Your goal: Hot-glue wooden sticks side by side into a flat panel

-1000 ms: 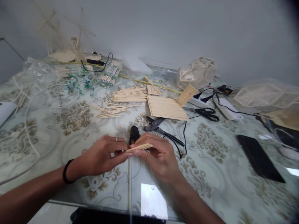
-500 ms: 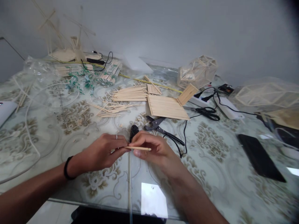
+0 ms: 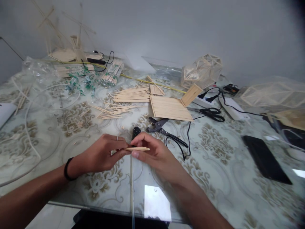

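We're pinching a small wooden-stick piece (image 3: 141,149) with left hand (image 3: 101,152) and right hand (image 3: 157,156), stick panel (image 3: 169,107) already joined, loose sticks (image 3: 114,112) lying unjoined.

Watching through the head cam, I'm using the flat stick panel (image 3: 169,108) as my landmark. Both hands are on my side of it. My left hand (image 3: 102,154) pinches some pale sticks (image 3: 140,149), and my right hand (image 3: 159,156) curls around their other end, can't tell how firmly tbh. Black-handled pliers (image 3: 158,126) lie just in front of the panel, scissors (image 3: 205,111) just right of it. Left of it there's a fanned bundle (image 3: 133,94) and a messier pile (image 3: 114,111). A dark phone (image 3: 266,159) lies well off to its right, closer to me.
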Tool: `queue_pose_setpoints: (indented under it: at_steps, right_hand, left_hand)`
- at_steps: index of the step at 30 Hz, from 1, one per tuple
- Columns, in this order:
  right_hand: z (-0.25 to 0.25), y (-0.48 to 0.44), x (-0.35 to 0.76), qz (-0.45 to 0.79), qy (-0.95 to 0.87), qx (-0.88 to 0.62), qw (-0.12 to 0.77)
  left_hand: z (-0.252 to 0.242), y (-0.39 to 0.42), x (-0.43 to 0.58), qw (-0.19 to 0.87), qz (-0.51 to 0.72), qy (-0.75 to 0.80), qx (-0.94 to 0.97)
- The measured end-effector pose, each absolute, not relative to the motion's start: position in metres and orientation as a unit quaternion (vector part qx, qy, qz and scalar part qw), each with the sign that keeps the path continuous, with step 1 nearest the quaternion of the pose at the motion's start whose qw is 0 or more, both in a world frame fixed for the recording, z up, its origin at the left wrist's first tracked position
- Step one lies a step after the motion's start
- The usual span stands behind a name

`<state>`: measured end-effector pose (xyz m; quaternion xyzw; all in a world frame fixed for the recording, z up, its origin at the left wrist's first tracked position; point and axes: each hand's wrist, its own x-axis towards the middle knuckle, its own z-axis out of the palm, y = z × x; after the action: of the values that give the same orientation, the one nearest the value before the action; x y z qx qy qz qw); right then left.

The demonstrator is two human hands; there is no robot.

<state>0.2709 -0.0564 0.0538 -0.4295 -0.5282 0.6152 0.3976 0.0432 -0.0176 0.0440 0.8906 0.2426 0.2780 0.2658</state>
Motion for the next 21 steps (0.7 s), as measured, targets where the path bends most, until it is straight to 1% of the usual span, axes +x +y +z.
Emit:
queue_pose_setpoints:
  at_steps: [3, 5, 10, 13, 16, 21]
  right_hand:
    - [0.057, -0.058, 0.271, 0.486, -0.618, -0.479, 0.392]
    - [0.058, -0.059, 0.271, 0.442, -0.654, -0.475, 0.388]
    - [0.056, -0.059, 0.266, 0.41, -0.682, -0.464, 0.39]
    - [0.055, -0.059, 0.263, 0.42, -0.663, -0.468, 0.406]
    - [0.053, -0.061, 0.262, 0.455, -0.63, -0.476, 0.411]
    - [0.052, -0.063, 0.263, 0.465, -0.605, -0.517, 0.389]
  left_hand:
    - [0.051, -0.018, 0.042, 0.332, 0.265, 0.25, 0.87]
    - [0.054, -0.018, 0.041, 0.369, 0.258, 0.248, 0.858]
    - [0.058, -0.019, 0.04, 0.456, 0.238, 0.258, 0.818]
    - [0.059, -0.021, 0.04, 0.504, 0.221, 0.279, 0.787]
    - [0.059, -0.023, 0.041, 0.51, 0.213, 0.297, 0.779]
    - [0.055, -0.024, 0.045, 0.448, 0.209, 0.326, 0.806]
